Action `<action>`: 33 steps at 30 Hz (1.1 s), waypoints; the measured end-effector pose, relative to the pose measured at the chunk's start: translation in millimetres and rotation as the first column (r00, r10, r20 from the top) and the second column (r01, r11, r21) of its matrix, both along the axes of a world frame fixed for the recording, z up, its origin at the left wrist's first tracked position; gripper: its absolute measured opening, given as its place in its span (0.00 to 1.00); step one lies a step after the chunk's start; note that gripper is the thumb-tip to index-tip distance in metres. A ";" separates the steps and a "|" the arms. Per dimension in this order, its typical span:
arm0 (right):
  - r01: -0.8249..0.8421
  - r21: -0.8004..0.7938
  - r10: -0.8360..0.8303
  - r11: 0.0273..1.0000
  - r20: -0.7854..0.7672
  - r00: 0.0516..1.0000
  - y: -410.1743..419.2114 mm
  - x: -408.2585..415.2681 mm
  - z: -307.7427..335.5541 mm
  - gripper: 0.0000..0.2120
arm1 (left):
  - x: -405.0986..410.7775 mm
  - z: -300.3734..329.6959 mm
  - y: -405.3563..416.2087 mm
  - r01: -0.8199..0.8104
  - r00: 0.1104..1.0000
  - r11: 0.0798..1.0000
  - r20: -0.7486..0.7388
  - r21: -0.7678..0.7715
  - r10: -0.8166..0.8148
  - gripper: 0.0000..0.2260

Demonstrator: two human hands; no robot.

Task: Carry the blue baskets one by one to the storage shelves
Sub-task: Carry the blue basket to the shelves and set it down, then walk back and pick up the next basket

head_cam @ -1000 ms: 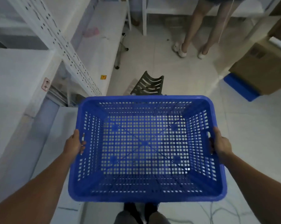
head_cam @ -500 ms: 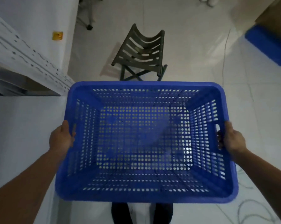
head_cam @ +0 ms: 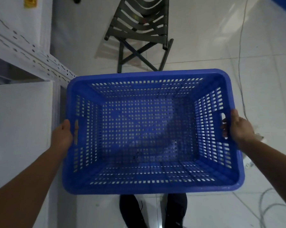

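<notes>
An empty blue perforated plastic basket fills the middle of the head view, held level above the floor and my feet. My left hand grips its left handle slot, fingers hooked through from outside. On the opposite side my right hand holds the right handle slot the same way. White storage shelves stand directly left of the basket, with a perforated white upright running diagonally above the shelf surface.
A dark slatted folding stool stands on the tiled floor just beyond the basket's far rim. Thin cables trail across the floor on the right. A yellow label sits on the upper shelf at top left.
The view has tilted further down and closer to the stool. The person standing ahead, the cardboard box and the other blue item have dropped out of sight. Both hands keep their grip.
</notes>
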State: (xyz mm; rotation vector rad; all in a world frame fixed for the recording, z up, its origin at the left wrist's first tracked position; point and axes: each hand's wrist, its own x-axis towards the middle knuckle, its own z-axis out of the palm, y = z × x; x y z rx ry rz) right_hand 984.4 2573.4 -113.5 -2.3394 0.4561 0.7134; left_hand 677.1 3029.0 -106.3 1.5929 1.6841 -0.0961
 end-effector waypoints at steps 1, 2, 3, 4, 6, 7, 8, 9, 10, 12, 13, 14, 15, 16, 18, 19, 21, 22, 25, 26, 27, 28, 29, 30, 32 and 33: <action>-0.010 -0.019 0.011 1.000 0.012 1.000 2.0 0.7 2.9 0.41 | 0.6 2.6 0.5 0.034 0.999 0.999 -0.006 -0.009 -0.034 0.21; -0.031 -0.051 0.034 0.998 0.048 0.998 3.1 2.1 7.5 0.40 | -0.2 6.6 0.5 0.078 0.997 0.997 -0.018 -0.006 -0.078 0.22; -0.050 -0.096 0.059 0.994 0.087 0.994 5.8 2.3 16.6 0.36 | 0.3 14.5 -1.3 0.139 0.990 0.990 -0.032 0.005 -0.139 0.22; -0.082 -0.133 0.100 0.988 0.133 0.986 7.7 3.0 27.4 0.31 | 1.1 25.9 -3.3 0.213 0.976 0.977 -0.053 0.032 -0.211 0.22; -0.202 -0.168 0.232 0.965 0.181 0.956 14.0 4.4 53.1 0.27 | 8.5 57.8 -10.0 0.362 0.931 0.928 -0.085 0.084 -0.356 0.21; -0.281 -0.182 0.314 0.942 0.184 0.932 19.6 3.9 74.2 0.27 | 15.8 80.8 -13.6 0.431 0.902 0.897 -0.086 0.102 -0.424 0.22; -0.366 -0.196 0.401 0.910 0.182 0.898 23.7 4.6 92.5 0.28 | 25.5 106.5 -18.2 0.498 0.867 0.859 -0.097 0.119 -0.489 0.22; -0.446 -0.213 0.482 0.869 0.165 0.860 29.9 4.8 119.3 0.28 | 36.2 136.8 -23.1 0.553 0.833 0.823 -0.110 0.132 -0.542 0.22; -0.512 -0.221 0.548 0.830 0.156 0.822 35.9 7.2 144.9 0.28 | 47.5 166.7 -25.0 0.604 0.797 0.782 -0.135 0.154 -0.589 0.22; -0.621 -0.230 0.658 0.749 0.151 0.738 52.3 12.9 207.4 0.28 | 70.4 231.3 -27.2 0.694 0.720 0.692 -0.193 0.199 -0.666 0.25; -0.664 -0.245 0.704 0.706 0.151 0.694 62.5 15.2 247.9 0.29 | 81.2 269.4 -28.0 0.729 0.685 0.650 -0.226 0.216 -0.693 0.28; -0.689 -0.267 0.737 0.673 0.169 0.655 70.9 19.0 291.4 0.30 | 91.5 311.8 -27.6 0.758 0.652 0.610 -0.258 0.231 -0.713 0.30; -0.703 -0.296 0.761 0.646 0.186 0.621 79.0 23.6 339.6 0.31 | 103.1 357.9 -27.7 0.785 0.620 0.568 -0.287 0.248 -0.730 0.31; -0.710 -0.326 0.779 0.625 0.203 0.593 85.9 28.5 380.4 0.32 | 112.5 396.8 -27.3 0.803 0.595 0.532 -0.304 0.268 -0.744 0.32; -0.695 -0.388 0.795 0.605 0.260 0.548 98.3 34.8 483.5 0.33 | 128.5 495.8 -31.1 0.814 0.565 0.453 -0.319 0.362 -0.761 0.32; -0.677 -0.415 0.794 0.608 0.289 0.535 103.2 35.7 532.9 0.33 | 133.3 542.6 -34.4 0.811 0.558 0.416 -0.331 0.411 -0.761 0.32; -0.645 -0.436 0.778 0.628 0.352 0.520 108.7 35.5 619.8 0.33 | 140.7 625.4 -42.1 0.801 0.548 0.353 -0.354 0.483 -0.758 0.32; -0.634 -0.441 0.772 0.636 0.384 0.507 108.6 32.6 661.1 0.33 | 142.9 666.5 -47.6 0.797 0.539 0.323 -0.362 0.510 -0.761 0.32; -0.580 -0.444 0.728 0.683 0.474 0.495 97.4 12.5 770.6 0.33 | 145.0 771.4 -72.8 0.775 0.513 0.220 -0.387 0.592 -0.766 0.34; -0.575 -0.434 0.717 0.694 0.495 0.491 93.4 5.7 795.2 0.32 | 145.4 794.6 -80.7 0.773 0.499 0.193 -0.392 0.604 -0.773 0.34; -0.557 -0.441 0.707 0.704 0.515 0.485 85.3 -1.8 824.5 0.31 | 147.7 820.2 -90.3 0.760 0.486 0.159 -0.388 0.630 -0.784 0.33; -0.542 -0.448 0.700 0.711 0.527 0.483 75.0 -10.6 849.9 0.30 | 149.3 842.0 -99.1 0.749 0.464 0.122 -0.385 0.651 -0.798 0.33; -0.517 -0.459 0.690 0.722 0.530 0.493 61.4 -23.3 872.7 0.28 | 151.4 861.8 -111.7 0.743 0.435 0.077 -0.391 0.665 -0.811 0.33; -0.494 -0.477 0.687 0.726 0.533 0.494 45.9 -35.3 893.5 0.26 | 153.9 883.0 -127.5 0.736 0.404 0.036 -0.396 0.676 -0.825 0.34; -0.435 -0.514 0.673 0.740 0.553 0.491 16.1 -57.1 923.4 0.26 | 159.6 917.8 -161.9 0.707 0.369 -0.018 -0.392 0.707 -0.843 0.34; -0.402 -0.522 0.658 0.752 0.566 0.497 -2.5 -69.2 934.9 0.26 | 162.4 932.6 -183.3 0.688 0.346 -0.037 -0.373 0.725 -0.861 0.34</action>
